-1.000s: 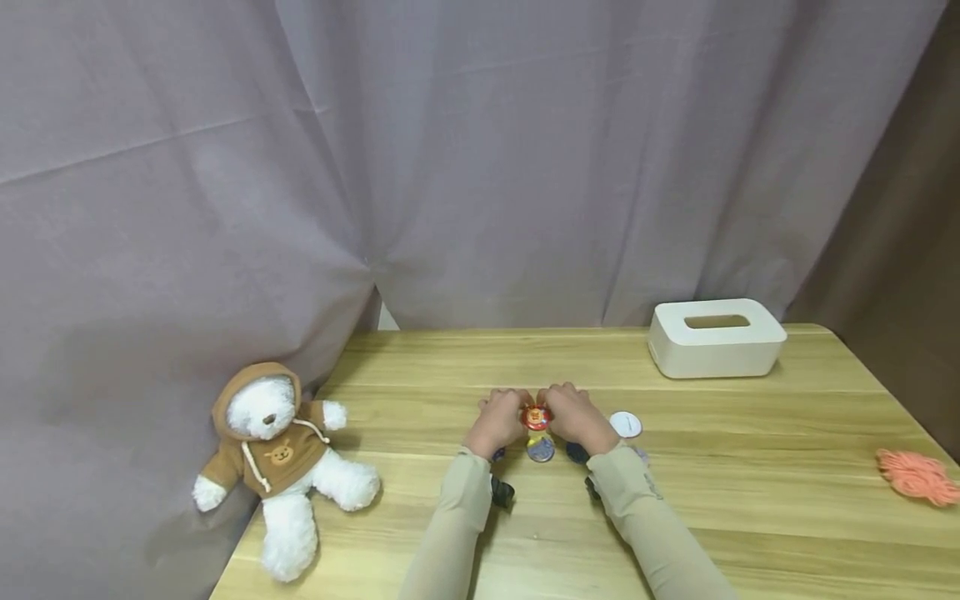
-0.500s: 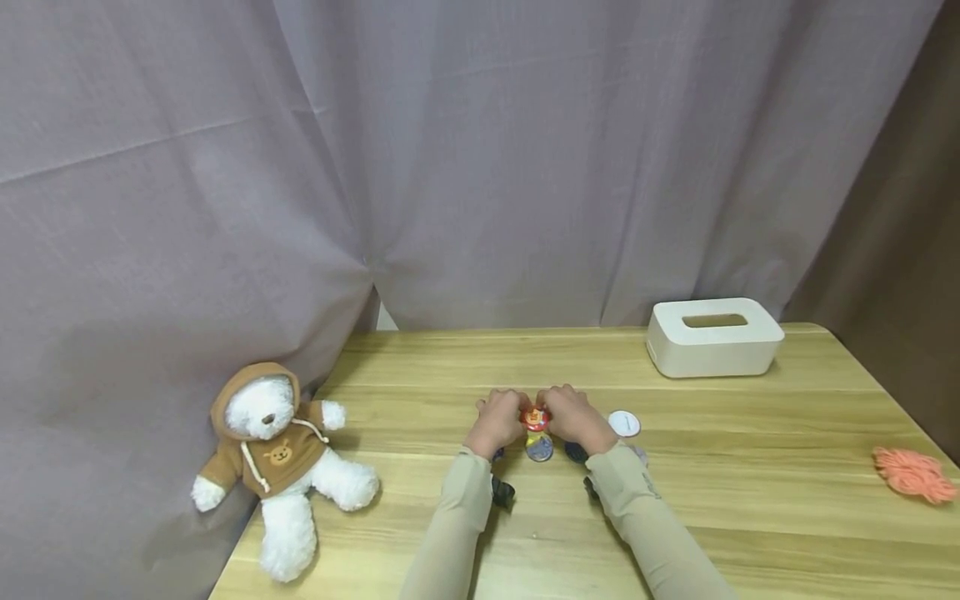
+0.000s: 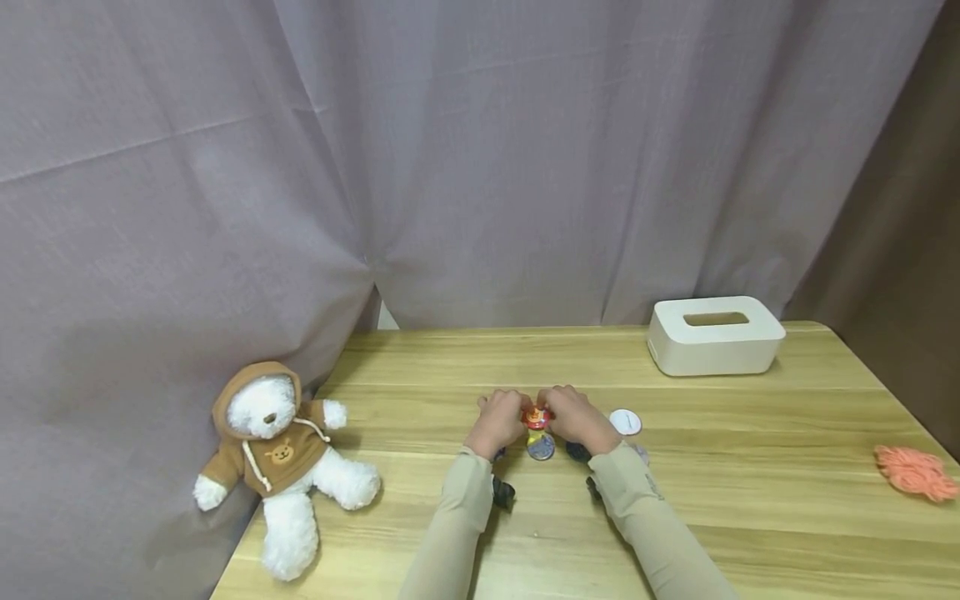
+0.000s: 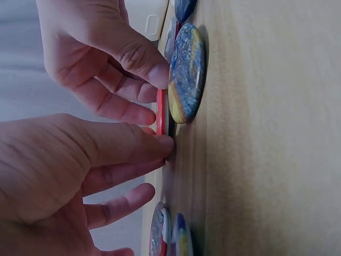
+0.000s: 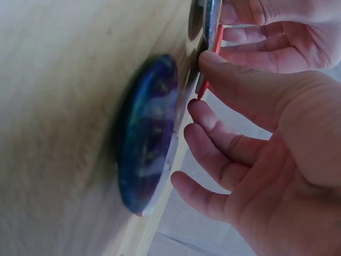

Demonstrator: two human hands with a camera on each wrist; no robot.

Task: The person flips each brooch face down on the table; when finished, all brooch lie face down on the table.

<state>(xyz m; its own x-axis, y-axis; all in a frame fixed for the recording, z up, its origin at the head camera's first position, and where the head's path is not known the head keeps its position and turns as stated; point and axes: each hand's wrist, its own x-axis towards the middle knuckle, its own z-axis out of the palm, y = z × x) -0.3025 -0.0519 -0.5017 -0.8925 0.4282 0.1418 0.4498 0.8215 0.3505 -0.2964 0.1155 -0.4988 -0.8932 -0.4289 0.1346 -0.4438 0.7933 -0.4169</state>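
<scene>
Near the middle of the wooden table, my left hand (image 3: 498, 421) and right hand (image 3: 576, 417) pinch a round red button badge (image 3: 536, 417) from its two sides. In the left wrist view the red badge (image 4: 161, 109) appears edge-on between both thumbs and fingers. Just on the near side of it lies a blue and yellow badge (image 3: 540, 447), painted in swirls. A dark blue badge (image 3: 577, 452) sits by my right wrist, partly covered; the right wrist view shows its glossy face (image 5: 149, 133). Beside my left hand another badge (image 3: 498, 454) is mostly hidden.
A white round badge (image 3: 626, 422) and a pale one (image 3: 640, 454) lie right of my right hand. Farther back stands a white tissue box (image 3: 716, 342). Coral yarn (image 3: 917, 473) rests at the right edge, a hooded teddy bear (image 3: 281, 454) at the left. Curtains (image 3: 487, 167) close off the back.
</scene>
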